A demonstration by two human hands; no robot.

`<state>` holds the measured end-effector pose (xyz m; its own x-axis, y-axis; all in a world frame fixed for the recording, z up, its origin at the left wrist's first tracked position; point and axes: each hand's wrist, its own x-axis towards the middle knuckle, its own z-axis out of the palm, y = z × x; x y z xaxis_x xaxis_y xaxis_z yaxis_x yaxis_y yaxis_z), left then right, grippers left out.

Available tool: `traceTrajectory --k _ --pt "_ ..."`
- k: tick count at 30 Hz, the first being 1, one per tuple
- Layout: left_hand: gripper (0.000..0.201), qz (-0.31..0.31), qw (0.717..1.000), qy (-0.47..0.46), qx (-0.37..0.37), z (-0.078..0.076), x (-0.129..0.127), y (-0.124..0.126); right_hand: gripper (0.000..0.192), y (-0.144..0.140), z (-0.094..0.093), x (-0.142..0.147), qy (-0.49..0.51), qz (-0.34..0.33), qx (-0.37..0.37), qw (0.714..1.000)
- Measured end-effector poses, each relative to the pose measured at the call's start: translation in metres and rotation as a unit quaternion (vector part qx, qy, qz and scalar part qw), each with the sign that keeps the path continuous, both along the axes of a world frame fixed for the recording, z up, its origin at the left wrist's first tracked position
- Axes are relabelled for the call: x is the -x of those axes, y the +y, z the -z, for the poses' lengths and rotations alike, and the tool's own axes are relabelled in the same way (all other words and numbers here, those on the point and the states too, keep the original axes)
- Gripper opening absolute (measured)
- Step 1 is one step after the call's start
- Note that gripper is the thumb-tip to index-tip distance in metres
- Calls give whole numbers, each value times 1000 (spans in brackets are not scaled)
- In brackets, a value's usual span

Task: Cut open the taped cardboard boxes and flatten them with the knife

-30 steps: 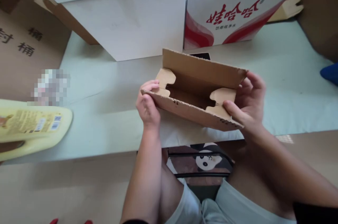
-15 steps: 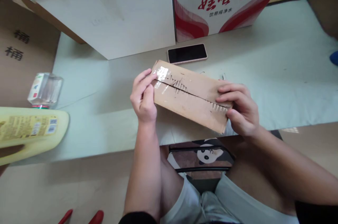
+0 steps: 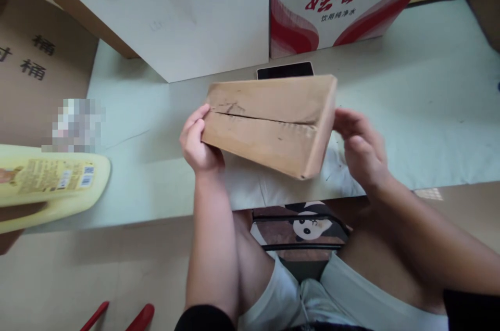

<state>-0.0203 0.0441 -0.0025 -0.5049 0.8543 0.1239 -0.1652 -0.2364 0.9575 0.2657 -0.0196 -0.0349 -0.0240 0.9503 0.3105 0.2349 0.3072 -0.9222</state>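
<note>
I hold a small brown cardboard box (image 3: 269, 123) above the near edge of a pale green table (image 3: 410, 112). Its flaps are closed, with a seam running along the face turned to me. My left hand (image 3: 197, 141) grips the box's left end, thumb on the front face. My right hand (image 3: 361, 149) is at the box's right end, with its fingers curled behind that end. A dark phone (image 3: 285, 69) lies on the table just behind the box, mostly hidden by it.
A large white box (image 3: 175, 13) and a white carton with red lettering (image 3: 344, 3) stand at the back. A yellow bottle (image 3: 47, 185) lies at the left edge. Brown cardboard (image 3: 35, 76) leans at the left. A panda-print stool (image 3: 304, 227) is under the table.
The open box was closed, then turned over, so a plain face without tape now faces me. It is lifted and covers more of the phone.
</note>
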Motion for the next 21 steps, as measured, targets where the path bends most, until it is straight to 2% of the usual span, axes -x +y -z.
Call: traceTrajectory --k 3,5,8,11,13,15,17,19,20,21 --pt "20 -16 996 -85 23 5 7 2 60 1 -3 6 -4 -108 15 994" --pt "18 22 991 -123 56 8 4 1 70 0 -4 13 -30 -135 -1 990" --pt "25 127 965 -159 165 13 -8 -3 83 -2 -2 21 -55 -108 -30 992" --pt "51 239 917 -165 272 14 -19 -9 81 -5 1 22 -68 -54 -33 996" --pt "66 310 886 -143 315 12 -21 -14 76 -6 2 18 -61 -17 -36 997" --pt "68 379 850 -95 352 11 -19 -19 66 -7 1 12 -40 20 -42 998" --pt "63 467 790 -27 397 12 -17 -23 49 -6 -3 6 -4 52 -54 997" --pt "51 536 729 48 423 15 -15 -24 32 -6 -9 2 22 57 -60 996" --pt "43 543 721 86 423 17 -14 -24 27 -5 -13 2 27 49 -57 997" --pt "34 524 734 120 415 19 -14 -22 24 -4 -16 3 28 40 -51 998"
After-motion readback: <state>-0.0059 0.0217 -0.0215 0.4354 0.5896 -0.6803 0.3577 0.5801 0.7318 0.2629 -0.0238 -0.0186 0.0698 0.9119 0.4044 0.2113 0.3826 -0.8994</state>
